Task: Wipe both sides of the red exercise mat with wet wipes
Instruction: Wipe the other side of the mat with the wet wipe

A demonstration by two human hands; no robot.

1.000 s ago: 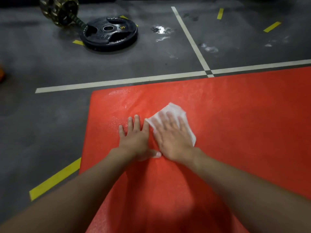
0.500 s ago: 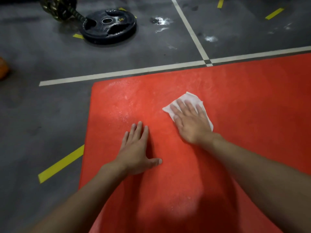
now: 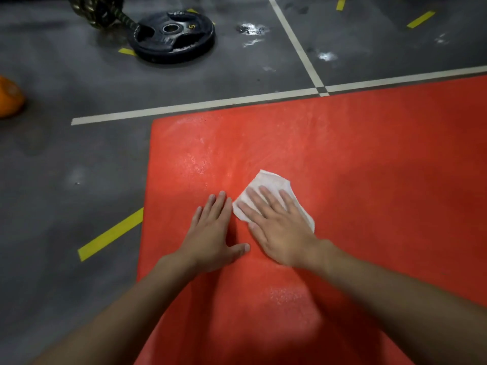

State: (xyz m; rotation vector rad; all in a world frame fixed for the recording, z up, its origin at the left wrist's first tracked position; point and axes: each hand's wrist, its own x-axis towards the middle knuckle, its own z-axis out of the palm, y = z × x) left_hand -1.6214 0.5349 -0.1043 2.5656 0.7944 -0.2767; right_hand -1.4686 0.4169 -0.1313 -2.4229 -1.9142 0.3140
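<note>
Left hand (image 3: 214,237): yours lay palm down, fingers straight and close together, thumb stuck out to the right.
Right hand (image 3: 280,230): you pressed it flat on the wipe (image 3: 268,180), fingers straight, slightly spread.
Spacing: your hands sat just beside each other.
Arms: your bare forearms reached forward, converging.
</note>
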